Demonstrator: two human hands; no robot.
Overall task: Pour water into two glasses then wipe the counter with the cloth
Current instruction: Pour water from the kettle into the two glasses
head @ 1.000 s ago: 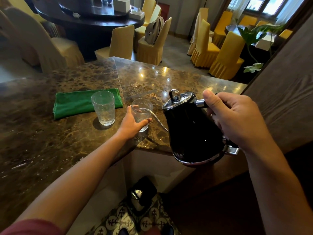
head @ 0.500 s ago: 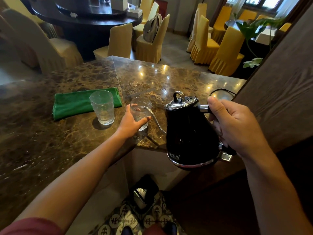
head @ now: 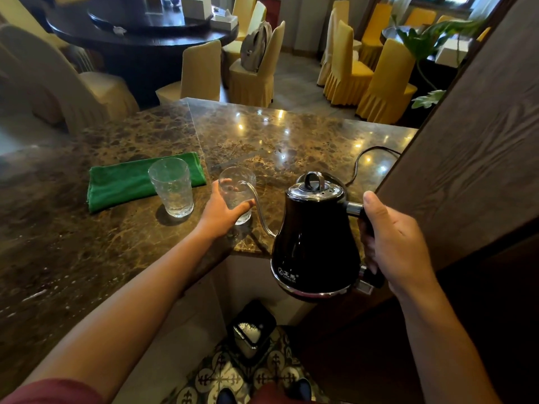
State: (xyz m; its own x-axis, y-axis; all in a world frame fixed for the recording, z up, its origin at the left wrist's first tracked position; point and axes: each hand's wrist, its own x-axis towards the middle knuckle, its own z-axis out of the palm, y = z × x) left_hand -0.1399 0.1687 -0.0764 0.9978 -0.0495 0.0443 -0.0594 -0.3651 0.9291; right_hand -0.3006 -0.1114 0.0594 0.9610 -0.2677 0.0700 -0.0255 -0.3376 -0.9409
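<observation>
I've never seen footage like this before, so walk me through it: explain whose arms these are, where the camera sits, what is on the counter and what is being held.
There is no machine here. A person wears a wide-angle camera on the head, looking forward and down, so the two arms reaching in from the bottom are their own.

The left hand grips a clear glass standing on the brown marble counter. The right hand holds the handle of a black kettle, whose thin curved spout reaches the rim of that glass. Whether water is flowing is too fine to tell.

Further left stands a second, textured glass, untouched, in front of a folded green cloth. A black cord lies on the counter behind the kettle. Beyond are covered chairs and a dark round table.
</observation>
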